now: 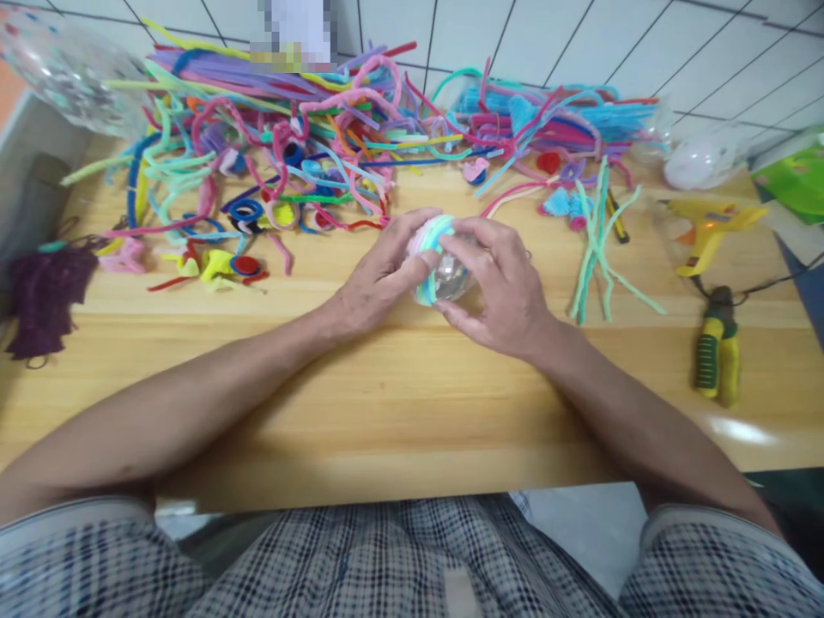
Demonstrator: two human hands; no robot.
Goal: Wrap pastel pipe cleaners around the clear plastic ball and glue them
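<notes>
Between both hands, above the middle of the table, is a clear plastic ball [452, 276] with fuzzy pipe cleaners [427, 290] in pink, aqua and pale yellow wrapped around one side. My left hand [386, 270] grips it from the left, thumb pressed on the fuzzy band. From the right, my right hand [508, 287] curls around it, fingertips on the band's top edge and thumb below. The ball's far side is hidden. Right of my right hand lies a loose group of mint-green pipe cleaners [602, 245].
Heaps of coloured pipe cleaners [257, 146] line the back along the tiled wall. At right lie a yellow glue gun [714, 225] with its cord, pliers [717, 348] and another clear ball [701, 161]. A dark purple tasselled bundle [51, 296] sits at far left.
</notes>
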